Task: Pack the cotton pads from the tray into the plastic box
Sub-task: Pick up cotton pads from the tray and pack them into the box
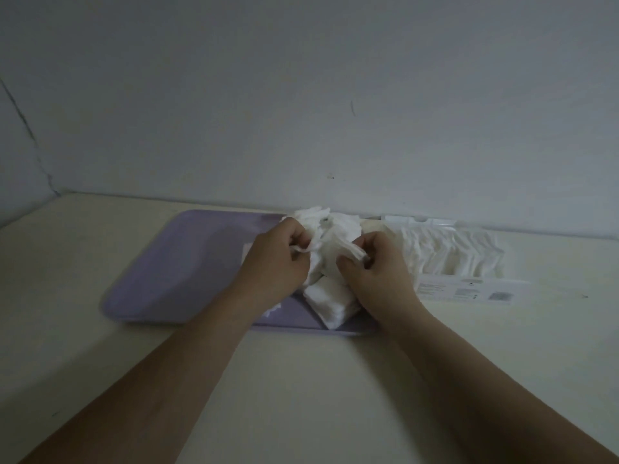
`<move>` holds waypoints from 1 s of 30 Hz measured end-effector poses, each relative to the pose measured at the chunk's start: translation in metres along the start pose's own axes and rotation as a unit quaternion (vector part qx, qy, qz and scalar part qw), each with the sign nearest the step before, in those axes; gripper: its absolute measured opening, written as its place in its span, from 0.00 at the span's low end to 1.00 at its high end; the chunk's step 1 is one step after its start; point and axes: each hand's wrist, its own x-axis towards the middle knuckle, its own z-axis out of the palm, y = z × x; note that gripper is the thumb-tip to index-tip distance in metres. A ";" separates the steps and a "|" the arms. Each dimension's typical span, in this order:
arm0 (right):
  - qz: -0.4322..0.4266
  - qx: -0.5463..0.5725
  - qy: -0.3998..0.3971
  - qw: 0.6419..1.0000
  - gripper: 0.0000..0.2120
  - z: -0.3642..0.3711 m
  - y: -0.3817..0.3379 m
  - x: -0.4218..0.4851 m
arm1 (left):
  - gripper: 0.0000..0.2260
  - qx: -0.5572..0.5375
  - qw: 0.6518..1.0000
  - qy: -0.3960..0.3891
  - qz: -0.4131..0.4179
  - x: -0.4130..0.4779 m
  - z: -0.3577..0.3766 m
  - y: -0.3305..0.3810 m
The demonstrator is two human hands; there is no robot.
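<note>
I take the purple tray (174, 272) as my landmark; it lies flat on the pale table (301, 380), pushed up near the wall (301, 95). Over the tray's right end I see both hands working in a loose heap of white cotton pads (330, 229). My left hand (278, 259) is curled closed, fingers pinching a bunch of pads at the left side of the heap. My right hand (375, 266) is curled closed too, thumb and fingers gripping a few pads that fan out toward the left hand. The two hands sit close together with the held pads bunched between them, lifted a little above the tray.

Below the hands, on the tray's right front part, a neat stack of pads (331, 304) rests tilted toward the near rim. A small scrap of white (273, 309) shows beside the left wrist, also on the tray. The tray's left half is bare purple surface.

Just beyond the tray's right end stands the clear plastic box (449, 252), long side toward me, touching or nearly touching the wall. Pads already stand on edge inside it in a row. A printed label strip (469, 291) lies along the box's near side. The light is dim, so fine edges of the pads blur together.
</note>
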 end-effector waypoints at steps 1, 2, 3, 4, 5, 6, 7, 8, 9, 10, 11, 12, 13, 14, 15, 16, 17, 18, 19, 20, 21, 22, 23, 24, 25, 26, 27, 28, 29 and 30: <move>0.007 -0.007 -0.012 1.000 0.08 0.001 -0.003 0.004 | 0.08 0.005 1.000 -0.006 -0.003 0.002 -0.001 -0.002; 0.013 -0.010 -0.022 1.000 0.08 0.003 -0.006 0.009 | 0.07 -0.001 1.000 -0.009 -0.010 0.003 -0.003 -0.002; 0.018 -0.007 -0.031 0.999 0.09 0.005 -0.008 0.014 | 0.06 -0.011 1.000 -0.012 -0.022 0.004 -0.004 -0.001; 0.021 -0.004 -0.038 0.999 0.10 0.006 -0.011 0.018 | 0.06 -0.021 0.999 -0.016 -0.034 0.004 -0.005 0.001; 0.023 0.004 -0.042 0.999 0.10 0.008 -0.012 0.021 | 0.07 -0.025 0.999 -0.018 -0.043 0.004 -0.006 0.002; 0.026 0.020 -0.048 0.998 0.10 0.008 -0.014 0.021 | 0.06 -0.020 0.999 -0.015 -0.047 0.003 -0.008 0.004; 0.036 0.049 -0.060 0.996 0.10 0.009 -0.015 0.021 | 0.05 -0.011 0.999 -0.010 -0.047 0.003 -0.010 0.006; 0.052 0.084 -0.076 0.992 0.10 0.007 -0.014 0.020 | 0.04 -0.005 0.999 -0.007 -0.047 0.003 -0.011 0.008; 0.068 0.115 -0.093 0.987 0.10 0.005 -0.013 0.019 | 0.04 -0.003 0.999 -0.008 -0.049 0.004 -0.013 0.010; 0.076 0.138 -0.103 0.982 0.08 0.002 -0.012 0.017 | 0.05 -0.002 0.999 -0.012 -0.050 0.005 -0.014 0.010; 0.079 0.162 -0.108 0.978 0.07 -0.002 -0.011 0.014 | 0.07 -0.001 0.999 -0.015 -0.051 0.006 -0.015 0.010; 0.079 0.182 -0.109 0.974 0.08 -0.005 -0.010 0.012 | 0.09 -0.008 0.998 -0.016 -0.054 0.007 -0.016 0.010; 0.081 0.199 -0.106 0.971 0.10 -0.007 -0.009 0.010 | 0.10 -0.029 0.998 -0.018 -0.059 0.007 -0.016 0.011; 0.083 0.216 -0.102 0.967 0.11 -0.009 -0.008 0.007 | 0.11 -0.057 0.996 -0.017 -0.067 0.006 -0.017 0.013; 0.088 0.238 -0.097 0.962 0.11 -0.010 -0.007 0.005 | 0.11 -0.088 0.993 -0.011 -0.078 0.006 -0.018 0.015; 0.097 0.263 -0.091 0.956 0.11 -0.011 -0.007 0.003 | 0.12 -0.118 0.989 0.003 -0.094 0.007 -0.020 0.017; 0.107 0.287 -0.089 0.948 0.11 -0.011 -0.007 0.001 | 0.12 -0.145 0.983 0.021 -0.110 0.008 -0.022 0.019; 0.111 0.306 -0.086 0.942 0.12 -0.012 -0.008 0.000 | 0.11 -0.167 0.978 0.040 -0.122 0.009 -0.024 0.021; 0.107 0.316 -0.080 0.939 0.12 -0.012 -0.009 -0.001 | 0.09 -0.173 0.976 0.060 -0.120 0.010 -0.027 0.023; 0.099 0.318 -0.074 0.940 0.12 -0.012 -0.009 -0.001 | 0.06 -0.160 0.978 0.080 -0.106 0.011 -0.029 0.024; 0.091 0.316 -0.067 0.942 0.13 -0.013 -0.010 -0.001 | 0.07 -0.134 0.982 0.099 -0.086 0.012 -0.030 0.025; 0.086 0.315 -0.057 0.943 0.13 -0.013 -0.010 -0.001 | 0.09 -0.107 0.986 0.114 -0.064 0.012 -0.030 0.024; 0.084 0.316 -0.047 0.944 0.13 -0.014 -0.010 -0.001 | 0.11 -0.095 0.987 0.122 -0.043 0.012 -0.029 0.024; 0.085 0.318 -0.041 0.944 0.12 -0.015 -0.010 -0.001 | 0.12 -0.098 0.987 0.122 -0.025 0.012 -0.027 0.024; 0.082 0.317 -0.040 0.944 0.10 -0.017 -0.010 -0.001 | 0.11 -0.109 0.987 0.114 -0.013 0.011 -0.025 0.026; 0.075 0.310 -0.044 0.947 0.09 -0.018 -0.009 -0.001 | 0.10 -0.122 0.987 0.106 -0.014 0.010 -0.023 0.027; 0.065 0.293 -0.044 0.953 0.10 -0.020 -0.009 -0.002 | 0.07 -0.142 0.985 0.098 -0.022 0.009 -0.021 0.028; 0.054 0.271 -0.041 0.960 0.12 -0.021 -0.008 -0.003 | 0.05 -0.170 0.981 0.088 -0.036 0.009 -0.021 0.028; 0.046 0.255 -0.036 0.965 0.13 -0.022 -0.008 -0.004 | 0.07 -0.204 0.975 0.070 -0.054 0.008 -0.021 0.030; 0.044 0.248 -0.029 0.967 0.13 -0.023 -0.008 -0.004 | 0.08 -0.249 0.965 0.041 -0.077 0.007 -0.021 0.032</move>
